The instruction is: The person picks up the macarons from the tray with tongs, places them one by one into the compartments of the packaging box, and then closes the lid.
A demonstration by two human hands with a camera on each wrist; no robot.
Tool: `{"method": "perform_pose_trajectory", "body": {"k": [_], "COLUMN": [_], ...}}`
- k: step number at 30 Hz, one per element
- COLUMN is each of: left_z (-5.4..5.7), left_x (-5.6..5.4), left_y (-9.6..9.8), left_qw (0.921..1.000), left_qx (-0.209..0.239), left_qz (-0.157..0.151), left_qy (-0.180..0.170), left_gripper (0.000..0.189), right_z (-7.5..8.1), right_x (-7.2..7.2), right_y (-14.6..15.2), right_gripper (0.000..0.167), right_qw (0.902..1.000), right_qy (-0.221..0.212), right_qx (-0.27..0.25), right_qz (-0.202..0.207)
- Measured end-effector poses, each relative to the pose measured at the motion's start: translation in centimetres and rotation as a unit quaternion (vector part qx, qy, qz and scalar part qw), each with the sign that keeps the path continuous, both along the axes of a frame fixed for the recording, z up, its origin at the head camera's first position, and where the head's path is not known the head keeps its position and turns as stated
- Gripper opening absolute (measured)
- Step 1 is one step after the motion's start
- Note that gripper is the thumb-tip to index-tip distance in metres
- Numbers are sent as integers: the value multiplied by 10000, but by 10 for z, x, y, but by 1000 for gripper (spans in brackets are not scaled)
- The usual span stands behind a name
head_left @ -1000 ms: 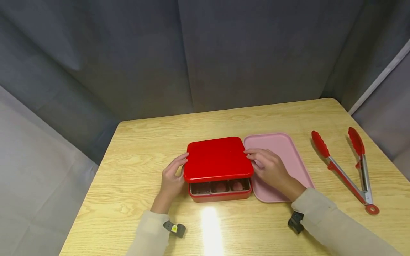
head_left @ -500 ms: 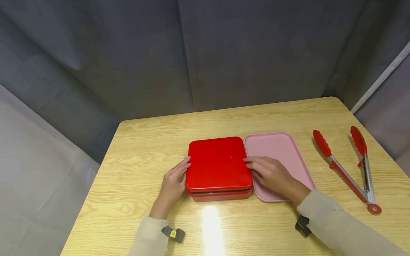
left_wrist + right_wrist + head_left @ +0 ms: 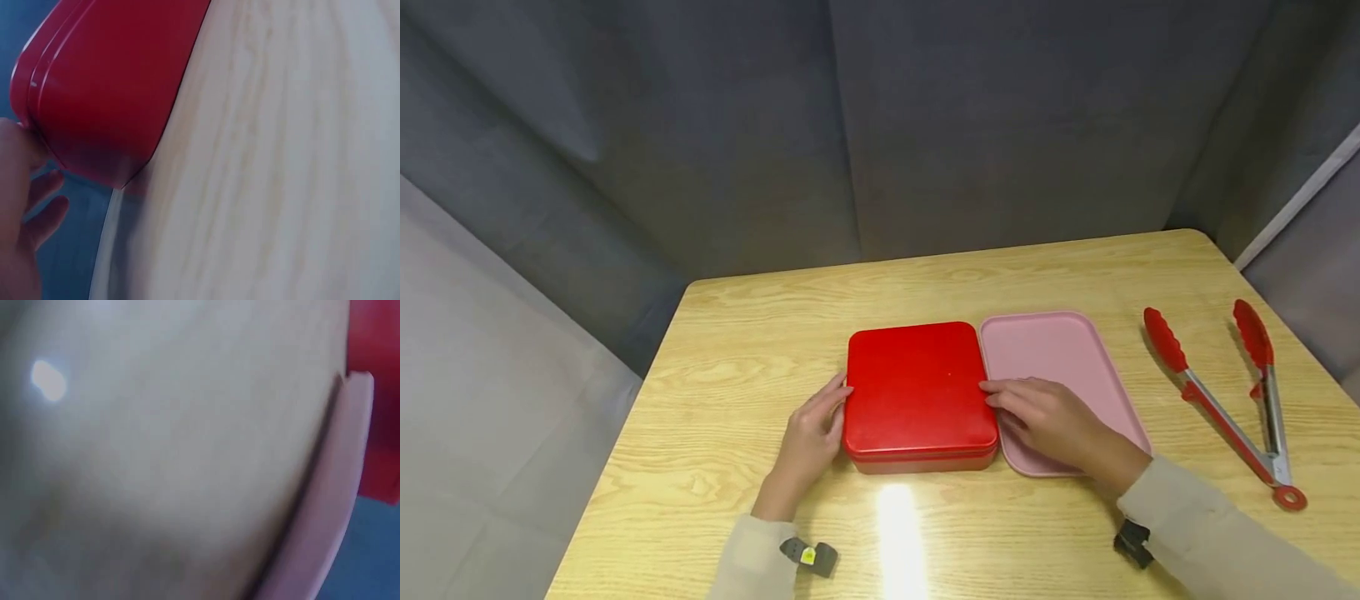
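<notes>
A red rectangular lid (image 3: 917,383) sits level on a red box (image 3: 925,464) in the middle of the table, hiding what is inside. My left hand (image 3: 807,442) holds the lid's left edge with bent fingers. At the opposite edge, my right hand (image 3: 1051,421) grips the lid, its wrist above a pink tray (image 3: 1045,346). The left wrist view shows left fingers (image 3: 47,219) beside the corner of the red box (image 3: 119,81). In the right wrist view the right hand is out of sight; the tray's rim (image 3: 328,487) and the red box (image 3: 381,437) appear.
To the right of the pink tray lie spread tongs (image 3: 1232,425) with red scalloped heads and a red ring at the hinge end. The wooden table (image 3: 752,333) reflects a bright light in front of the box. A dark grey curtain (image 3: 737,142) hangs behind it.
The lid has come down at the front onto the box, covering the compartments seen earlier. Both hands have lowered with it and stay at its two sides.
</notes>
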State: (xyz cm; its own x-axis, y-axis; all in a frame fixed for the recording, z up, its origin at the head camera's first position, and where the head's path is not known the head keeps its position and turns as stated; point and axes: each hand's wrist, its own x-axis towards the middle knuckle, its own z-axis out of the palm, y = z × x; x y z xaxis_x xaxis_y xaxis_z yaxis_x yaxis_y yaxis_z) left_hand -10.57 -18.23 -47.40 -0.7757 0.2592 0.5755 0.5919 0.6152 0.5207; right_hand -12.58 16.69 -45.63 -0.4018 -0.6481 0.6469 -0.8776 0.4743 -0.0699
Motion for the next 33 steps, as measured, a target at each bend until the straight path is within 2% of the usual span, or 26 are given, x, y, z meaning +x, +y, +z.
{"method": "perform_pose_trajectory", "body": {"k": [3,5,6,8,11,13,15,18,25,33], "left_z": [2,6,8,13,18,20,20,20,21,20], "left_x": [-5,-9,-13,-19,-27,-30,-30,-28,-26,-24], "left_y": [-3,-4,-4,-2,5,9,14,18,22,25], "left_qw": [9985,9943,9908,9812,9639,9517,9419,9349,9362,9315], "left_qx": [341,619,707,729,379,-47,-421,-727,-768,-910], "left_qz": [148,250,314,425,505,532,541,554,546,516], "left_qy": [-404,-836,-1108,-1733,-2585,-3024,-3288,-3429,-3385,-3484], "left_gripper": [31,34,36,41,52,58,64,69,73,75], "right_z": [6,9,10,10,9,7,5,4,8,6], "right_x": [-3,-6,-8,-13,-19,-21,-21,-18,-18,-16], "right_y": [2,0,-2,-6,-15,-19,-24,-28,-30,-28], "right_gripper": [14,22,29,40,61,70,76,79,86,95], "right_qw": [9985,9911,9842,9625,9253,9072,8976,8952,8914,8954], "right_qy": [-433,-1030,-1383,-2189,-3246,-3697,-3912,-3945,-3939,-3837], "right_qx": [-206,-397,-483,-553,-356,-116,156,526,985,1105], "right_qz": [-270,-741,-998,-1502,-1926,-2004,-2025,-2007,-2013,-1970]}}
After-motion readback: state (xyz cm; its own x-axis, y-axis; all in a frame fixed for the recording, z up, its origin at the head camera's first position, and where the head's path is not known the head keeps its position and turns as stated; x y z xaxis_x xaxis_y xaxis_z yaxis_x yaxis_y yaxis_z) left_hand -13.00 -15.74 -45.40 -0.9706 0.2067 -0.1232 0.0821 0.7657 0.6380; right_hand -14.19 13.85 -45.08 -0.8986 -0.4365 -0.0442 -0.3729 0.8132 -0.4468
